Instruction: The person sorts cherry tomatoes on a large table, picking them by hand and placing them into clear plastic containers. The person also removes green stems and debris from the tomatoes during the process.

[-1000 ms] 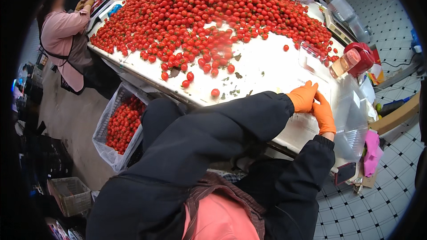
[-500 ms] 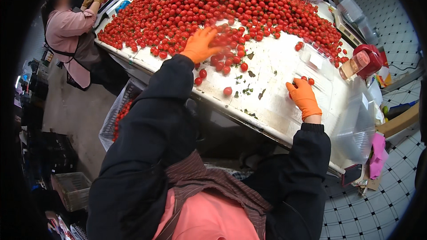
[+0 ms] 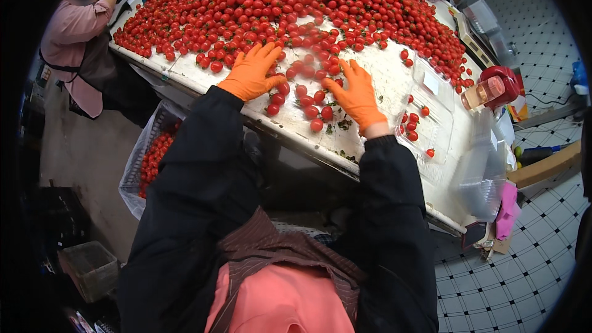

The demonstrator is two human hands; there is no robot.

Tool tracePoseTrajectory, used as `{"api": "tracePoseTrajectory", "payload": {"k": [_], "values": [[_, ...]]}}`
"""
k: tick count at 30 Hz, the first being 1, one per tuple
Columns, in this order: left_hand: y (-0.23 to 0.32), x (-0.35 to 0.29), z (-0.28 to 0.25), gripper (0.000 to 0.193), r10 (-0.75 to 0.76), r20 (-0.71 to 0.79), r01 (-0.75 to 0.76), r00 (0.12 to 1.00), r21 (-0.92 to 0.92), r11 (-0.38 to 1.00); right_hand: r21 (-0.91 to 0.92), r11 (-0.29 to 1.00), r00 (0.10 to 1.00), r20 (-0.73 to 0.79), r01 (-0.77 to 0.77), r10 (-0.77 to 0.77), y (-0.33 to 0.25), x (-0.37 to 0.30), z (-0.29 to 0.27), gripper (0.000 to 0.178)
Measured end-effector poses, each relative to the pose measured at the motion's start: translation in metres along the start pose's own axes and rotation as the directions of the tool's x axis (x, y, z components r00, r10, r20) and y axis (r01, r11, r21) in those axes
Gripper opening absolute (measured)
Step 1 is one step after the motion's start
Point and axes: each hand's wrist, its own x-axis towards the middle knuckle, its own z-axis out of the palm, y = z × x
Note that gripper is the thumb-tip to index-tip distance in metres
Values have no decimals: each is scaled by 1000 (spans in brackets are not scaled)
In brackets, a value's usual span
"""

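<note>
A large heap of red cherry tomatoes (image 3: 259,0) covers the far part of the white table (image 3: 394,55). My left hand (image 3: 251,75), in an orange glove, lies at the heap's near edge with its fingers spread and nothing gripped. Its thumb is beside a few tomatoes. My right hand (image 3: 359,94), also orange-gloved, is open too, fingers pointing away and toward the left. Between both hands lie several loose tomatoes (image 3: 311,111). To the right, a clear plastic clamshell box (image 3: 441,117) lies with its lid up and several tomatoes in it.
Stacked clear boxes (image 3: 481,172) stand at the table's right end, near a red-lidded jar (image 3: 501,86). Dark leaf scraps (image 3: 344,124) lie near the front edge. A lined crate of tomatoes (image 3: 132,179) sits below left. A person in pink (image 3: 74,24) works at far left.
My right hand has moved left from the clamshell box to the loose tomatoes, leaving several tomatoes in view at the box. My left hand has shifted slightly left. The whole view has shifted a little.
</note>
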Motion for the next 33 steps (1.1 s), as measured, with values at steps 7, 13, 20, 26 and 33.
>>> {"api": "tracePoseTrajectory", "payload": {"k": [7, 13, 20, 26, 33], "values": [[39, -15, 13, 67, 324, 285, -291, 902, -152, 945, -45, 928, 929, 57, 369, -367, -30, -17, 24, 61], [30, -33, -19, 52, 276, 36, -233, 961, -441, 867, 91, 935, 919, 175, 343, -354, -27, -68, -49, 56], [42, -26, -36, 72, -112, 381, 83, 918, 91, 992, -49, 986, 929, 333, -157, 165, -10, -90, -74, 74], [77, -20, -14, 80, -16, 461, 33, 887, -28, 999, 37, 988, 933, 334, -153, 132, -45, -95, -46, 72], [88, -8, 5, 87, 25, 452, 109, 891, -267, 957, 227, 933, 924, 328, -278, 196, -48, -85, -26, 74]]}}
